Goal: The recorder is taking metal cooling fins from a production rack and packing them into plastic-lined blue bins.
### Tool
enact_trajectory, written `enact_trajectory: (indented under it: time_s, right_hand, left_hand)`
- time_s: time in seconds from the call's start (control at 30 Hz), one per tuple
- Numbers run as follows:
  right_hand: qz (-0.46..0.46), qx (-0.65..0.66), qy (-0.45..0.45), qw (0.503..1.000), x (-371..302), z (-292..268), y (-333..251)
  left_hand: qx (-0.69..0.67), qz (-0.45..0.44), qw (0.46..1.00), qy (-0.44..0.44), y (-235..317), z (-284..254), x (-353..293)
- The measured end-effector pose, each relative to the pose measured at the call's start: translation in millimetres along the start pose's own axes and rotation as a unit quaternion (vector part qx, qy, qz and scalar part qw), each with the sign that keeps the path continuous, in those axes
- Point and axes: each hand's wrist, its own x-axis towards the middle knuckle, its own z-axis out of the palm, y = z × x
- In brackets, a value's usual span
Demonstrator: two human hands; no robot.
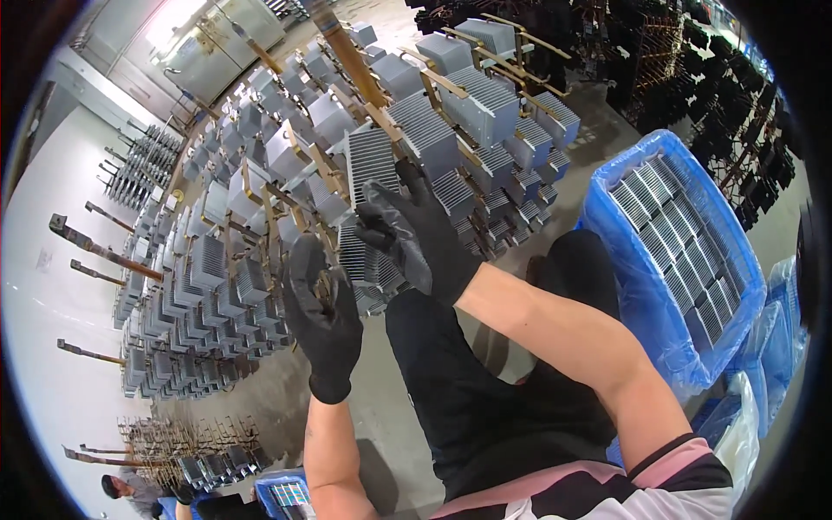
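Note:
Both my hands wear black gloves and are raised before hanging rows of grey finned metal heat sinks. My left hand (pixel 322 316) is curled, thumb and fingers close together around a small brownish piece (pixel 325 288) whose kind I cannot make out. Up and to its right, my right hand (pixel 420 234) has its fingers apart, pointing left and up, with nothing visible held in them. Behind those fingers hangs a tall heat sink (pixel 371 160); whether they touch it is unclear. Another finned heat sink (pixel 354 256) shows between my two hands.
A blue plastic-lined crate (pixel 598 204) at the right holds finned heat sinks in rows. Brass-coloured rack bars (pixel 355 61) run among the hanging parts. Dark racks (pixel 659 69) stand at the far right. At the lower left, a person (pixel 121 490) is near another blue crate (pixel 269 481).

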Motion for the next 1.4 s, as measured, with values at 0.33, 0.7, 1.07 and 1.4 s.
enact_trajectory:
  time_s: [0.33,0.7,1.07,1.4]
  right_hand:
    - [-0.108,-0.146,0.010,0.983,6,-9,11]
    - [0.050,-0.009,-0.048,0.998,-83,-1,-16]
    - [-0.064,-0.664,-0.063,0.742,-190,-90,-133]
    - [-0.168,-0.608,0.203,0.749,-296,-184,-262]
  left_hand:
    - [-0.402,-0.229,0.885,-0.055,-11,21,-10]
    - [-0.265,-0.176,0.942,-0.111,-42,23,-62]
    - [-0.498,-0.294,0.792,-0.198,69,77,-79]
    - [-0.546,-0.234,0.749,-0.293,131,143,-66]
